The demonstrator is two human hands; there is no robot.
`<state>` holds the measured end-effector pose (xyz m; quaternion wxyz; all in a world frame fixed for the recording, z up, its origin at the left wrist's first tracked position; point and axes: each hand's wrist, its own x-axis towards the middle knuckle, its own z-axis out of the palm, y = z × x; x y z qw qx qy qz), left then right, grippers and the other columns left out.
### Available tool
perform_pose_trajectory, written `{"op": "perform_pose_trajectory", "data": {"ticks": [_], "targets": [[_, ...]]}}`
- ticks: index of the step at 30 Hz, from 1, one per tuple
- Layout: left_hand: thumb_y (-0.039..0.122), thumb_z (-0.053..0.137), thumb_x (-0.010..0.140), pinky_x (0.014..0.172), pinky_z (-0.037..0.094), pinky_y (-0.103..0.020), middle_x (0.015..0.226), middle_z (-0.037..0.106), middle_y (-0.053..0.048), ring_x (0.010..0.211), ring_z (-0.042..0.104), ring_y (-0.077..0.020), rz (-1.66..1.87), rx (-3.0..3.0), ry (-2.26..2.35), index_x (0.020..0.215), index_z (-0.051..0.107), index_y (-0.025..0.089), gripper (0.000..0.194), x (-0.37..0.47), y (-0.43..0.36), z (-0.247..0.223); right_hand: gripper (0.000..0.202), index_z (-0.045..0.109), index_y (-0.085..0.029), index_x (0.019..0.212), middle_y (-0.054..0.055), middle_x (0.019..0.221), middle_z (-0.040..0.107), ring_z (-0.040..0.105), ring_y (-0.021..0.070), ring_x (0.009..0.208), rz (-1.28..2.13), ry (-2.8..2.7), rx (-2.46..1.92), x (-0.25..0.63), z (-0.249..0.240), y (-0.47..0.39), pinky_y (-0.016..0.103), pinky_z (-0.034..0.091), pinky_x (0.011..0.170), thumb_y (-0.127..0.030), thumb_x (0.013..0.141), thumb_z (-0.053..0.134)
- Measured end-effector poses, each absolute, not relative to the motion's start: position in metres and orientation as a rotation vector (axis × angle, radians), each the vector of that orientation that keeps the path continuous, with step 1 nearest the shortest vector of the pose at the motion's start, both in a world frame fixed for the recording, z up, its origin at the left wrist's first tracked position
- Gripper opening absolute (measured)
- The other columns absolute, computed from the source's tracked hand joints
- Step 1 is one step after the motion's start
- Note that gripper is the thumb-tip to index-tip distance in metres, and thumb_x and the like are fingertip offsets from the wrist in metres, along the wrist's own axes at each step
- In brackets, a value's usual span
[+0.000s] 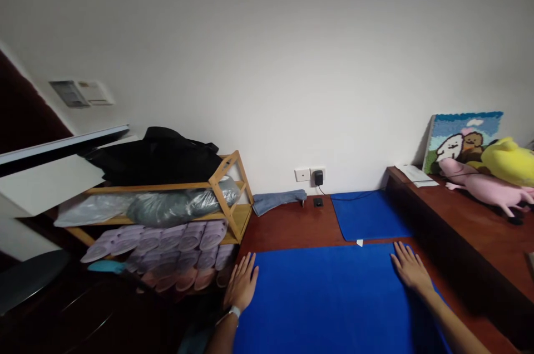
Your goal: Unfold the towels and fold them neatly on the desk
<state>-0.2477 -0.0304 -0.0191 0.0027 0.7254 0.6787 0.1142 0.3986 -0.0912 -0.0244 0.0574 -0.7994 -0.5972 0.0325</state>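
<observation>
A large blue cloth (325, 298) lies flat on the reddish-brown wooden surface. My left hand (242, 283) rests at its upper left corner, palm down with fingers stretched out; a pale band circles that wrist. At the upper right corner lies my right hand (411, 268), flat with its fingers spread. Neither hand grips anything. Just beyond the large cloth, a smaller blue cloth (371, 215) is spread flat, with a small white tag (359, 242) at its near edge.
Left stands a wooden rack (233, 215) with a black bag (154, 156), plastic-wrapped bundles and several lilac slippers (183, 237). Folded denim (279, 201) lies by the wall near a plugged-in black adapter (319, 177). A raised ledge (471, 231) at right bears plush toys (484, 187) and a picture.
</observation>
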Motion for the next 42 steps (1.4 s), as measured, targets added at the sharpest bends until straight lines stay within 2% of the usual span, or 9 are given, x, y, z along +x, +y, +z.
{"op": "perform_pose_trajectory", "data": {"ticks": [6, 12, 15, 18, 20, 24, 29, 34, 42], "targets": [[0.043, 0.028, 0.108, 0.13, 0.025, -0.048, 0.171, 0.039, -0.008, 0.158, 0.035, -0.0227, 0.362, 2.275, 2.135, 0.163, 0.038, 0.022, 0.06, -0.248, -0.032, -0.017, 0.081, 0.032, -0.012, 0.166, 0.009, 0.172, 0.032, 0.026, 0.0289, 0.16, 0.06, -1.824, -2.455, 0.414, -0.033, -0.09, 0.052, 0.025, 0.128, -0.051, 0.098, 0.012], [0.043, 0.029, 0.108, 0.13, 0.026, -0.048, 0.171, 0.038, -0.007, 0.158, 0.035, -0.023, 0.32, 2.253, 2.124, 0.163, 0.039, 0.023, 0.059, -0.238, -0.042, -0.001, 0.073, 0.042, -0.023, 0.162, 0.01, 0.169, 0.04, 0.034, 0.0344, 0.157, 0.028, -1.825, -2.473, 0.423, -0.038, -0.093, 0.061, 0.027, 0.124, -0.048, 0.096, 0.022], [0.043, 0.027, 0.109, 0.131, 0.024, -0.048, 0.172, 0.036, -0.007, 0.159, 0.033, -0.0225, 0.303, 2.252, 2.121, 0.164, 0.037, 0.023, 0.059, -0.237, -0.045, 0.002, 0.072, 0.049, -0.015, 0.158, 0.016, 0.165, 0.046, 0.038, 0.0362, 0.154, -0.011, -1.83, -2.492, 0.404, -0.026, -0.089, 0.061, 0.027, 0.124, -0.044, 0.097, 0.025], [0.043, 0.029, 0.108, 0.131, 0.023, -0.047, 0.173, 0.034, -0.006, 0.159, 0.032, -0.0222, 0.29, 2.25, 2.127, 0.164, 0.037, 0.023, 0.06, -0.236, -0.047, 0.003, 0.07, 0.053, -0.006, 0.154, 0.02, 0.162, 0.047, 0.038, 0.0358, 0.155, -0.097, -1.925, -2.322, 0.336, -0.001, -0.083, 0.06, 0.027, 0.126, -0.039, 0.099, 0.023], [0.044, 0.029, 0.108, 0.132, 0.022, -0.046, 0.173, 0.034, -0.006, 0.159, 0.031, -0.0218, 0.287, 2.246, 2.133, 0.164, 0.037, 0.023, 0.06, -0.235, -0.047, 0.003, 0.07, 0.051, -0.008, 0.156, 0.017, 0.164, 0.045, 0.037, 0.0327, 0.156, -0.039, -2.038, -2.13, 0.264, 0.019, -0.079, 0.056, 0.028, 0.127, -0.041, 0.103, 0.021], [0.043, 0.028, 0.109, 0.132, 0.022, -0.045, 0.173, 0.035, -0.005, 0.159, 0.031, -0.0211, 0.304, 2.233, 2.138, 0.164, 0.038, 0.024, 0.059, -0.234, -0.048, 0.005, 0.074, 0.031, -0.011, 0.166, 0.008, 0.172, 0.027, 0.021, 0.0249, 0.162, 0.239, -2.291, -1.782, 0.11, 0.046, -0.072, 0.047, 0.018, 0.133, -0.053, 0.107, 0.015], [0.043, 0.026, 0.109, 0.132, 0.023, -0.046, 0.173, 0.034, -0.006, 0.159, 0.032, -0.0221, 0.308, 2.235, 2.123, 0.164, 0.037, 0.02, 0.06, -0.235, -0.048, 0.004, 0.08, 0.021, -0.006, 0.166, 0.013, 0.174, 0.015, 0.012, 0.0262, 0.163, 0.498, -2.44, -1.667, 0.022, 0.045, -0.063, 0.048, 0.012, 0.133, -0.059, 0.106, 0.013], [0.043, 0.028, 0.109, 0.131, 0.024, -0.048, 0.171, 0.037, -0.007, 0.158, 0.034, -0.023, 0.348, 2.267, 2.128, 0.163, 0.038, 0.021, 0.06, -0.24, -0.043, -0.005, 0.081, 0.022, -0.008, 0.167, 0.011, 0.174, 0.017, 0.014, 0.025, 0.163, 0.418, -2.315, -1.825, 0.09, 0.022, -0.067, 0.048, 0.012, 0.133, -0.061, 0.106, 0.014], [0.042, 0.031, 0.108, 0.129, 0.027, -0.049, 0.169, 0.042, -0.007, 0.157, 0.037, -0.024, 0.411, 2.296, 2.133, 0.162, 0.041, 0.024, 0.059, -0.244, -0.035, -0.018, 0.081, 0.025, -0.008, 0.167, 0.011, 0.174, 0.022, 0.019, 0.0276, 0.161, 0.222, -1.928, -2.387, 0.324, -0.013, -0.092, 0.05, 0.016, 0.132, -0.055, 0.101, 0.019]]}}
